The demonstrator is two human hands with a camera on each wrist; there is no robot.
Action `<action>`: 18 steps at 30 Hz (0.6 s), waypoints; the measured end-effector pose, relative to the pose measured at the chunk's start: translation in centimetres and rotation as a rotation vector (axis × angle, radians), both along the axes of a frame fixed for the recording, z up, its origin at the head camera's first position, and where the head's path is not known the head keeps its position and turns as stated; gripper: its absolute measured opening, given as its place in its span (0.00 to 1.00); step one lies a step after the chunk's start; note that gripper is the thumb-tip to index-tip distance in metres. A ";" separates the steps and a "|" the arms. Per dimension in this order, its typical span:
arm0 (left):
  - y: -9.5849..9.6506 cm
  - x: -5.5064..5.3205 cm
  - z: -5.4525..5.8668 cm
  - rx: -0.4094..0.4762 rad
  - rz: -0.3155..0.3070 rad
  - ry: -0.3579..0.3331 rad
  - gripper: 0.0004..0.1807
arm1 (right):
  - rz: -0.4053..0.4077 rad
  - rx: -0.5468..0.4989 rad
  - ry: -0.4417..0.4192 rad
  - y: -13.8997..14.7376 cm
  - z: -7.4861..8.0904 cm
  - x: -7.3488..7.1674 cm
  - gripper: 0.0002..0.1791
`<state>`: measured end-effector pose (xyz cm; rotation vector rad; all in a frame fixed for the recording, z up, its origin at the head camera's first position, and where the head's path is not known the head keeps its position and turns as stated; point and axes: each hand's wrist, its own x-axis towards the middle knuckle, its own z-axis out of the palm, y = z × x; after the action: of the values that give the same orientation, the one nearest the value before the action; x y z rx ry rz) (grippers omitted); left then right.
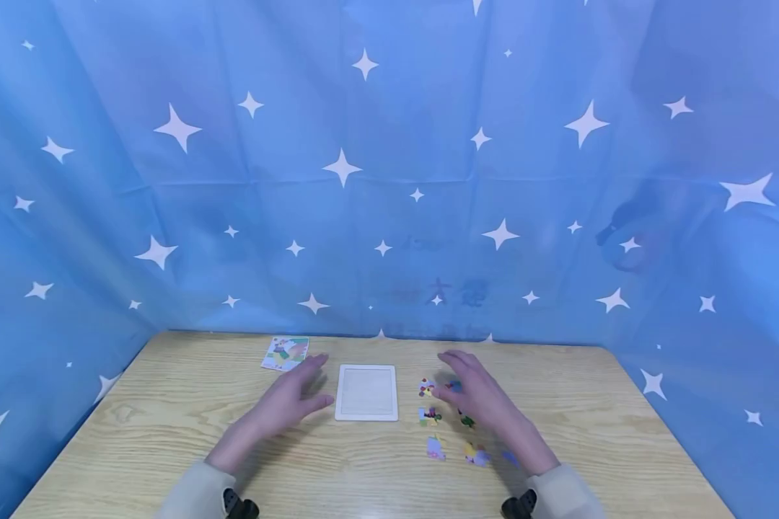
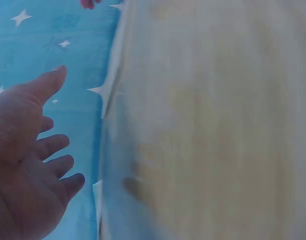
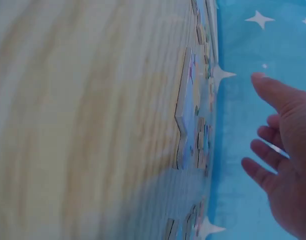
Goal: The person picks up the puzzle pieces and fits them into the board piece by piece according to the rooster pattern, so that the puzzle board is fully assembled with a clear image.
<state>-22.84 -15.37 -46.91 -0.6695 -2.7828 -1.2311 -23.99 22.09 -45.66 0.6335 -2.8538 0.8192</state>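
A white square puzzle frame [image 1: 366,393] lies on the table between the two hands. To its left my left hand [image 1: 288,401] hovers with fingers spread and nothing in them; the left wrist view shows its palm [image 2: 28,165] bare. My right hand [image 1: 477,396] hangs above several loose puzzle pieces [image 1: 436,448] on the right, its fingers loosely extended and holding nothing. In the right wrist view a jigsaw piece [image 3: 185,115] lies flat on the table, apart from the hand. The right hand partly covers some pieces in the head view.
A small square picture card [image 1: 285,352] lies at the back, just beyond the left hand. The wooden table [image 1: 136,432] ends at a blue curtain [image 1: 415,144] with white stars, which hangs behind it and along both sides.
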 end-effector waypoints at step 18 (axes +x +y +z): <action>0.5 0.7 -1.4 -0.108 -0.081 0.020 0.35 | -0.055 -0.055 -0.123 -1.1 -0.8 -1.7 0.24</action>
<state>-22.12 -14.85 -48.29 -0.8050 -2.8486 -1.0852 -25.73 20.96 -46.48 0.5120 -2.9313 0.9562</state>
